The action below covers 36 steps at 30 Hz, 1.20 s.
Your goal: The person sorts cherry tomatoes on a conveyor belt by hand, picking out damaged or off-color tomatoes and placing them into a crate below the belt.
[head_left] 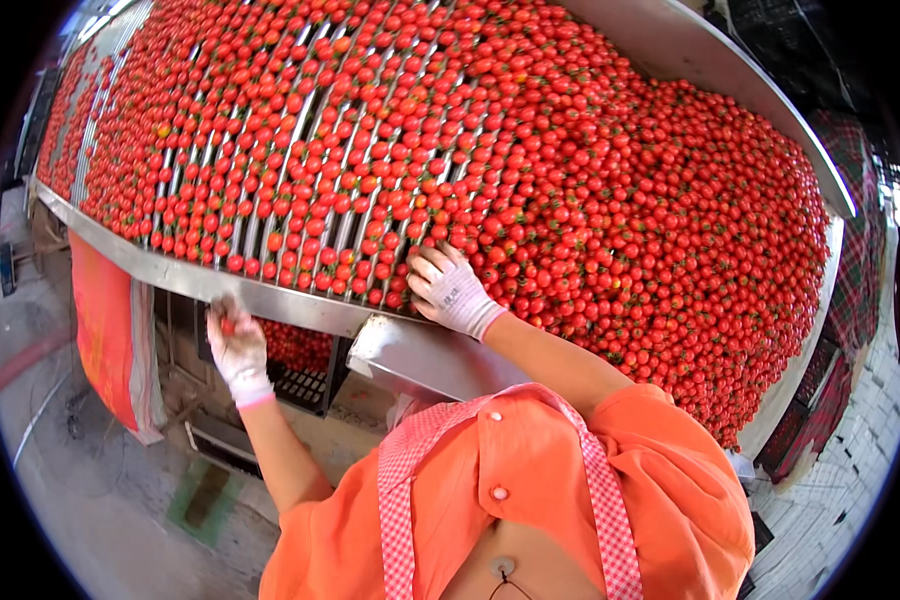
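Many small red cherry tomatoes cover a metal roller conveyor, heaped thickly on the right and thinner on the left. My right hand, in a thin white glove, rests at the near edge of the rollers, its bent fingers apart among the tomatoes. In front of the metal rim, my gloved left hand is lifted clear of the rollers. Its fingers curl round a red cherry tomato, partly hidden and slightly blurred.
Under the rim stands a dark crate with more tomatoes. A bare metal ledge juts toward me, right of the crate. At the left hangs an orange sack. A tall metal side wall bounds the heap at far right.
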Available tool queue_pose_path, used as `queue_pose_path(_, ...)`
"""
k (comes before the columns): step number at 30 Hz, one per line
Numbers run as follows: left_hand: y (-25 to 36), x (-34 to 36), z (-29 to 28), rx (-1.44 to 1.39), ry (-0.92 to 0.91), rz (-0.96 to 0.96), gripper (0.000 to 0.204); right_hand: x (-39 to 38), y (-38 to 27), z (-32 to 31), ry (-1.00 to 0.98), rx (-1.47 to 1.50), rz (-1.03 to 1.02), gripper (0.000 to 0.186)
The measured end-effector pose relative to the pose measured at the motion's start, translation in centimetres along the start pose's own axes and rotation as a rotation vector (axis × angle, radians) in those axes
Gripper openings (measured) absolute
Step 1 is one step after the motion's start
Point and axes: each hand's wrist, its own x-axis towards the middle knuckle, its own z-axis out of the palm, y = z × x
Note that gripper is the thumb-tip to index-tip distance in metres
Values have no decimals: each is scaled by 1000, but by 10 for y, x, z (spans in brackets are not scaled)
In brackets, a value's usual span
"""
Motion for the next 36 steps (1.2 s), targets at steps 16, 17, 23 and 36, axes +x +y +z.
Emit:
queue_pose_path(16,-103,79,149,1373,319,1086,64,12,187,-205,-276,-136,-408,34)
queue_pose_path(17,-115,94,177,1555,196,1150,69,50,208,-208,-164,-183,-405,31)
queue_pose_path(23,-258,201,349,1959,-517,1136,106,225,331,-211,78,-417,80,65)
queue_pose_path(36,-399,231,417,2074,-581,1060,110,257,397,-169,-30,-490,-19,33)
